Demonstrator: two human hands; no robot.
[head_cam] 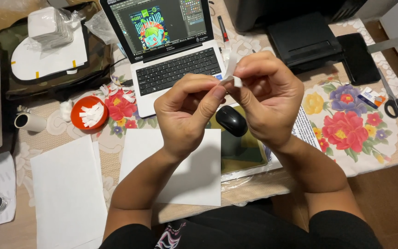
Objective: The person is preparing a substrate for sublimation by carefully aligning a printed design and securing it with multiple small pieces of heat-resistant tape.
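Both forearms rise together, left hand (187, 115) and right hand (266, 99) meeting fingertip to fingertip (each grip pinched)

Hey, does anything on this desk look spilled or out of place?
Yes: small white paper scraps lie scattered on the floral tablecloth beside the orange bowl holding more of them. Both hands pinch a white strip.
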